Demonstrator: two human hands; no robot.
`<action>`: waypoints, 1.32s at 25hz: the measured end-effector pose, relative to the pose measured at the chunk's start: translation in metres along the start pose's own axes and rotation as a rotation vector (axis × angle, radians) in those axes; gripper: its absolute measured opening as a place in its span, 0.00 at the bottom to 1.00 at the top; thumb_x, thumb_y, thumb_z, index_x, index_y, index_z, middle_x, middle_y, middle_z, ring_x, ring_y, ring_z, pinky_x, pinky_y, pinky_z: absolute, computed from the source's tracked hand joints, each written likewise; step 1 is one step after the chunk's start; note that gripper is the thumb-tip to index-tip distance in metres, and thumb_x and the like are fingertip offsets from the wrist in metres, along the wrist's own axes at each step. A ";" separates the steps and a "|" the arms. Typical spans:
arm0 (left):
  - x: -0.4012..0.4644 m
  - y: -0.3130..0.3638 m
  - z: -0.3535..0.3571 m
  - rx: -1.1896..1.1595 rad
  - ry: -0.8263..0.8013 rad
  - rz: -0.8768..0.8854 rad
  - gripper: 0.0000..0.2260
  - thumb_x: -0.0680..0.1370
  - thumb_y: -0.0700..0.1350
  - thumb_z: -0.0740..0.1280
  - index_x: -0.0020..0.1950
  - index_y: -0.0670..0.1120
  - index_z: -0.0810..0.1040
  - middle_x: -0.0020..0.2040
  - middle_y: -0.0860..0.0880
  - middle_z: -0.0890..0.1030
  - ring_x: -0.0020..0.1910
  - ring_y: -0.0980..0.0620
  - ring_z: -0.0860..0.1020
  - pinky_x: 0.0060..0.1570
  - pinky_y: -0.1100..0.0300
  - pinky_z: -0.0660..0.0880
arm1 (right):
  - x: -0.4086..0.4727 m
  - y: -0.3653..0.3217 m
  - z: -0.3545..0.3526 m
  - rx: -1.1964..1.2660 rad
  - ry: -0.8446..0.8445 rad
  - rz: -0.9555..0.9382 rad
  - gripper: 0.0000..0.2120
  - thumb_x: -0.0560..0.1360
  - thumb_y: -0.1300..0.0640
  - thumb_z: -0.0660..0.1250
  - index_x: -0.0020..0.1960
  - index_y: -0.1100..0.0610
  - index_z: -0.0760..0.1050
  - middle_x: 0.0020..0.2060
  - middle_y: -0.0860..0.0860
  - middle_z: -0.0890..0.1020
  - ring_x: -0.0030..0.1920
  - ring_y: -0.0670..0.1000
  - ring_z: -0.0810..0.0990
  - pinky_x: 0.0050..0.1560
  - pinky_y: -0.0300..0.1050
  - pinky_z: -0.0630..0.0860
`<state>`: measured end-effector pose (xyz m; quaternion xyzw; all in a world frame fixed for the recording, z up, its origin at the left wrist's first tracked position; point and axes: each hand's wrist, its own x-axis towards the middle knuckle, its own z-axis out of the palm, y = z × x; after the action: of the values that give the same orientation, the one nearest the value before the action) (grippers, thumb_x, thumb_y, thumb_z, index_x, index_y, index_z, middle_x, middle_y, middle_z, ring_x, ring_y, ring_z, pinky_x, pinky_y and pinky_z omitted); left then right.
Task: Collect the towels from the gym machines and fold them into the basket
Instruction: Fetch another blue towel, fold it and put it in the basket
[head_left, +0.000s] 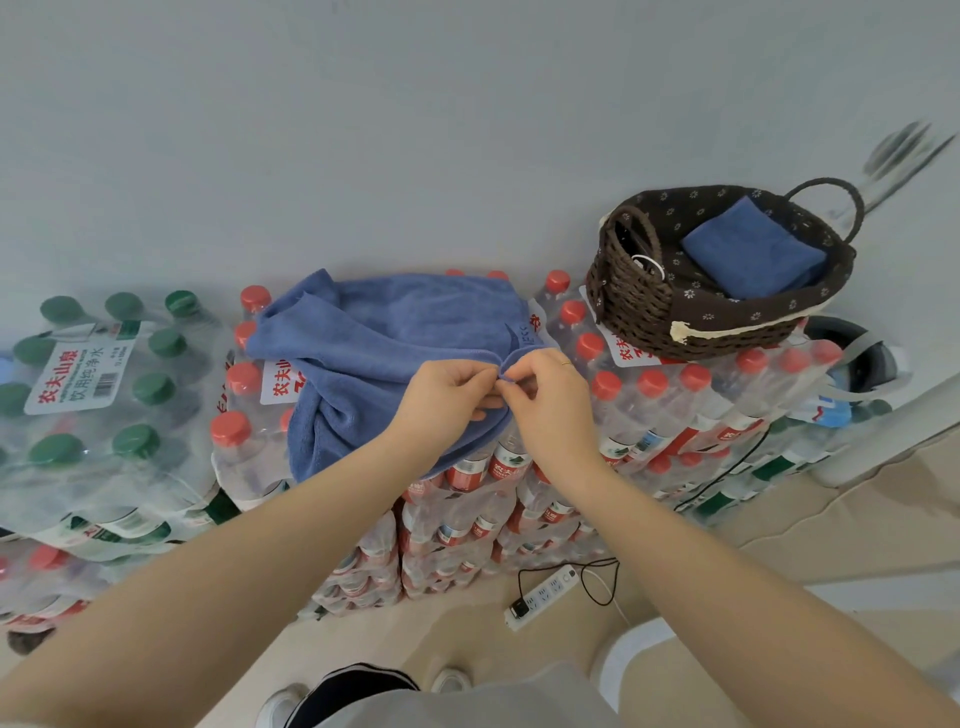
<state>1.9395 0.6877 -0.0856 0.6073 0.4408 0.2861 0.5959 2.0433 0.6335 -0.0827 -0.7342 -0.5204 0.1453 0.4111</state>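
A blue towel (384, 332) lies rumpled on top of stacked packs of red-capped water bottles (670, 410). My left hand (441, 400) and my right hand (550, 400) meet at the towel's near edge, and each pinches the cloth there. To the right, a dark wicker basket (634, 296) with a flowered lining stands on the bottle packs. A folded blue towel (753, 254) lies inside it.
Packs of green-capped bottles (98, 384) stand to the left. A grey wall rises right behind the stacks. On the floor below lie a white power strip (540, 597) and black cables. My shoes show at the bottom edge.
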 end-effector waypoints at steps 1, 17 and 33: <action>-0.001 0.001 -0.001 -0.004 -0.004 0.003 0.09 0.79 0.41 0.60 0.49 0.44 0.81 0.44 0.47 0.83 0.44 0.57 0.81 0.46 0.66 0.78 | 0.001 0.000 0.001 -0.001 -0.010 -0.006 0.01 0.74 0.64 0.67 0.44 0.61 0.77 0.41 0.45 0.71 0.41 0.44 0.74 0.42 0.28 0.69; -0.016 0.053 -0.004 -0.263 0.046 0.013 0.09 0.78 0.40 0.62 0.39 0.46 0.77 0.29 0.53 0.79 0.29 0.62 0.78 0.33 0.72 0.76 | -0.004 -0.007 0.000 0.218 -0.016 0.185 0.10 0.72 0.68 0.62 0.41 0.54 0.65 0.34 0.48 0.72 0.32 0.43 0.70 0.29 0.30 0.68; -0.205 0.048 -0.149 -1.222 -0.033 0.158 0.03 0.64 0.40 0.69 0.32 0.41 0.81 0.29 0.50 0.81 0.28 0.57 0.80 0.32 0.68 0.78 | -0.115 -0.050 0.004 -0.231 0.042 0.338 0.05 0.76 0.59 0.60 0.47 0.61 0.66 0.35 0.54 0.73 0.33 0.55 0.73 0.29 0.45 0.66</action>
<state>1.7269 0.5825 0.0161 0.1912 0.1414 0.5208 0.8199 1.9603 0.5397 -0.0719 -0.8562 -0.3941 0.1363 0.3050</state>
